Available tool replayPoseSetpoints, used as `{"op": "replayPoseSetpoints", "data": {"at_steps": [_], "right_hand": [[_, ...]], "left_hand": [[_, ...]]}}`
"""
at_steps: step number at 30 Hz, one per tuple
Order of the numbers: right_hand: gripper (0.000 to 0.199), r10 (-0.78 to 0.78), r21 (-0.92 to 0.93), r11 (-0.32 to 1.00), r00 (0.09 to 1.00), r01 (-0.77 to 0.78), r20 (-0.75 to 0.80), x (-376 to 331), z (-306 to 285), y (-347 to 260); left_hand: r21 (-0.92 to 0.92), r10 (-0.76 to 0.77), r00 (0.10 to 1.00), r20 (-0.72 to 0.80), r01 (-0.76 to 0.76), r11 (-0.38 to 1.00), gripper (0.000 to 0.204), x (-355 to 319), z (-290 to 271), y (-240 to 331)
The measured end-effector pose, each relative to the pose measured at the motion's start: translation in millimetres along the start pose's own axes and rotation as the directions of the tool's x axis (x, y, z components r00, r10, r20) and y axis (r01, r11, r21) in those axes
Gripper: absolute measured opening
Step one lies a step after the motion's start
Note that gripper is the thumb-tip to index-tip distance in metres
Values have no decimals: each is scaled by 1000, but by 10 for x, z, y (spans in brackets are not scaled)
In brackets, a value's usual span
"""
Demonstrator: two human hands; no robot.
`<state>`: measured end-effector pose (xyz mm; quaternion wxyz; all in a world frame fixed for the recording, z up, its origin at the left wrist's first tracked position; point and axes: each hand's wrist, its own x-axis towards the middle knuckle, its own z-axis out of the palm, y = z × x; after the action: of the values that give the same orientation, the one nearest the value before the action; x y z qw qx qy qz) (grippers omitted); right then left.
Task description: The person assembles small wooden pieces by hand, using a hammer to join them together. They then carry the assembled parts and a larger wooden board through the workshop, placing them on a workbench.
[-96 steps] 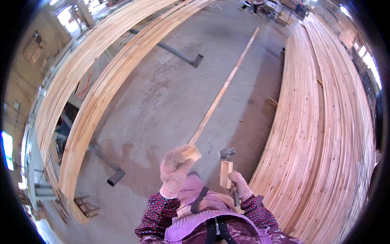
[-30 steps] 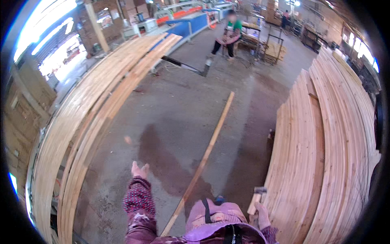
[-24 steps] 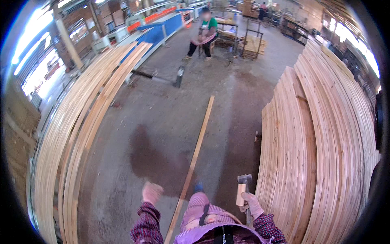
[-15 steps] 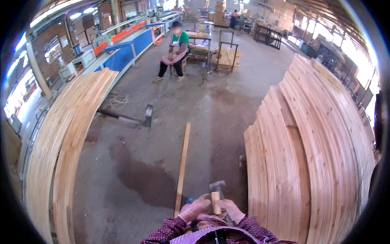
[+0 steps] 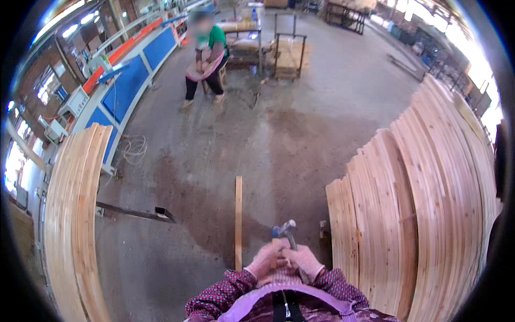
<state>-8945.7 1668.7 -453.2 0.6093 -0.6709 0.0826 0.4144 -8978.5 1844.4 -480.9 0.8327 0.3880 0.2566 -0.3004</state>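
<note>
A hammer (image 5: 290, 239) with a grey metal head stands upright in front of my body. My right hand (image 5: 304, 261), in a pale pink glove, is wrapped round its handle. My left hand (image 5: 264, 260), gloved alike, is closed right beside it, its fingers against the right hand. What the left fingers hold is hidden and slightly blurred. Just ahead and to the left of my hands, a long narrow wooden strip (image 5: 238, 220) points away from me.
Tall stacks of planks stand at right (image 5: 370, 214) and left (image 5: 78, 214). A dark metal bar (image 5: 131, 210) juts from the left stack over the concrete floor. Farther off, a person (image 5: 206, 59) sits by a table, near a long blue machine (image 5: 126, 88).
My view has tilted down and shifted. The hammer has turned in my hands, and the pale wooden piece that showed below its head is no longer plainly visible. The hands have drawn closer together.
</note>
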Motion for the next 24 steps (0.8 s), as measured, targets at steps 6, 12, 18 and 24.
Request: {"op": "replayPoseSetpoints", "data": {"at_steps": [6, 12, 18, 24], "right_hand": [[28, 181, -120, 975, 982, -187, -59, 1434, -562, -861], [28, 308, -208, 926, 949, -315, -64, 3012, -996, -1255], [17, 151, -733, 680, 980, -7, 130, 4648, -1383, -1227], [31, 453, -526, 712, 876, -466, -164, 5599, -1283, -1904]], "left_hand": [[-269, 43, 938, -344, -143, 952, 42, 677, -610, 804], [-684, 72, 972, -224, -209, 699, 36, 1143, -934, 1496], [-586, -42, 929, -369, -197, 786, 33, 1861, -951, 2464], [-610, -88, 851, -517, -295, 736, 27, 2096, -983, 3417]]}}
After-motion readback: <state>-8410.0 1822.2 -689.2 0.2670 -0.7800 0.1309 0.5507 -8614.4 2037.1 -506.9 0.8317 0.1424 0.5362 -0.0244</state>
